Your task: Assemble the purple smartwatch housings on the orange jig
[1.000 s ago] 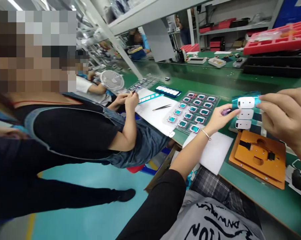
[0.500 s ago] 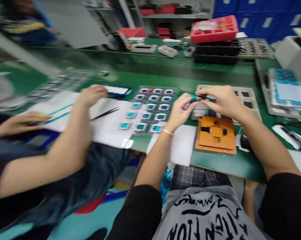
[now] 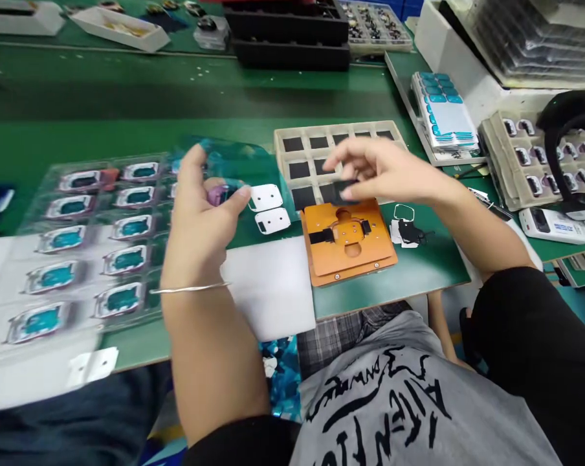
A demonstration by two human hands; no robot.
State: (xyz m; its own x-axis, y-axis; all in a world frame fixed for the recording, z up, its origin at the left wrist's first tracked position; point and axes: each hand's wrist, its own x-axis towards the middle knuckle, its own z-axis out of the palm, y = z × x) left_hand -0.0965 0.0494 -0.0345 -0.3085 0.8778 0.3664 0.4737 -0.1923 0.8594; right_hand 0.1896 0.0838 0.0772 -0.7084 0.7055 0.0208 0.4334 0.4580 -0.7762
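My left hand [image 3: 200, 200] is closed on a small purple-edged part [image 3: 218, 194], and a translucent teal sheet [image 3: 246, 165] shows behind and beside its fingers. In my right hand [image 3: 375, 169] a small dark piece [image 3: 345, 189] is pinched between thumb and fingers, slightly blurred. That hand hovers over the back edge of an orange fixture [image 3: 353, 252] with black pads and a recessed centre. Two white cut pieces [image 3: 272, 221] lie just right of my left hand. Behind the fixture sits a beige compartment tray [image 3: 279, 145] with dark squares in it.
A clear tray [image 3: 91, 259] of framed teal parts stands at left. White paper [image 3: 268, 285] lies before me. Black scraps [image 3: 411, 233] are right of the fixture. Black trays [image 3: 292, 55] stand at the back. Farther right are teal sheets [image 3: 448, 116] and a tray of parts [image 3: 525, 184].
The view has shifted right and closer. My hands have moved apart; the dark piece is now in my right hand, away from my left. The teal sheet is now visible by my left hand.
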